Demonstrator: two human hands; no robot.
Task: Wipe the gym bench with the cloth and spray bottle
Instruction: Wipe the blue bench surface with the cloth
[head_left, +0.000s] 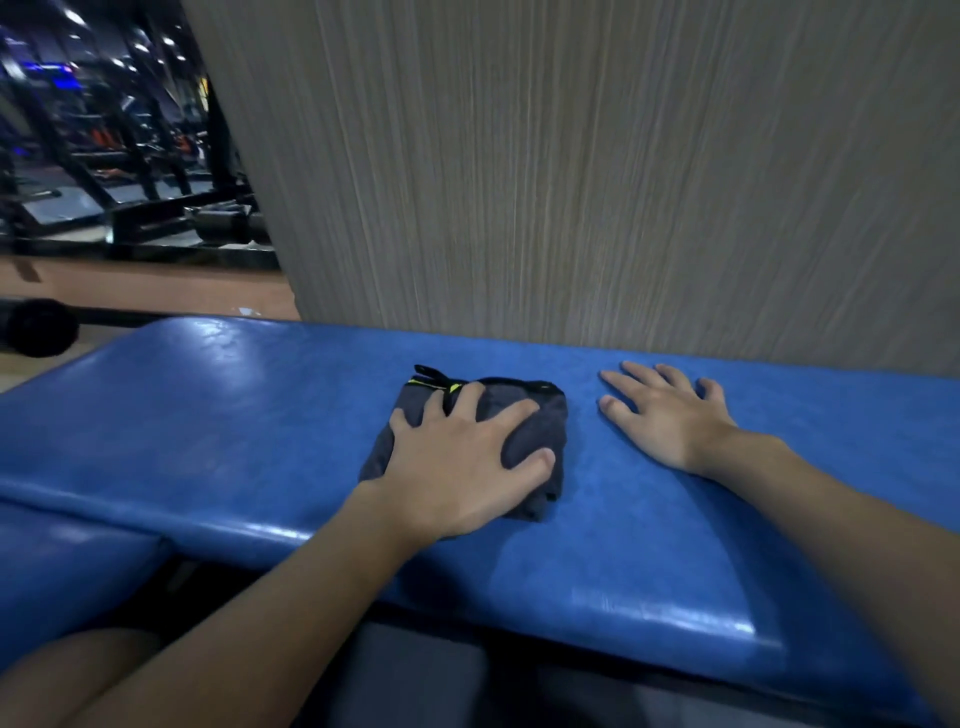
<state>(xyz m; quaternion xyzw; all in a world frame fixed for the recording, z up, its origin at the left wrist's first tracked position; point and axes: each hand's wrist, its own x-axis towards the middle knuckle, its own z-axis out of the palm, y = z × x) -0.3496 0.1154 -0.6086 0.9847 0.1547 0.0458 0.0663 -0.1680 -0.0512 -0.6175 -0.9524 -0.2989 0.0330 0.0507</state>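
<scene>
Now the wiping looks underway: the left hand (457, 467) lies spread flat, pressing the folded dark cloth (535, 415) onto the middle of the blue counter (234, 415). The right hand (665, 415) rests palm down, fingers splayed, on the counter's bare top toward its right end. No spray bottle is in view, so I can't tell whether spraying is done, and the sheen at the counter's left end may be only light; I'd judge most of the top is left to wipe.

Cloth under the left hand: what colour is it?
Dark grey cloth, black edge trim with yellow-green accents; clearest in the head view.
</scene>
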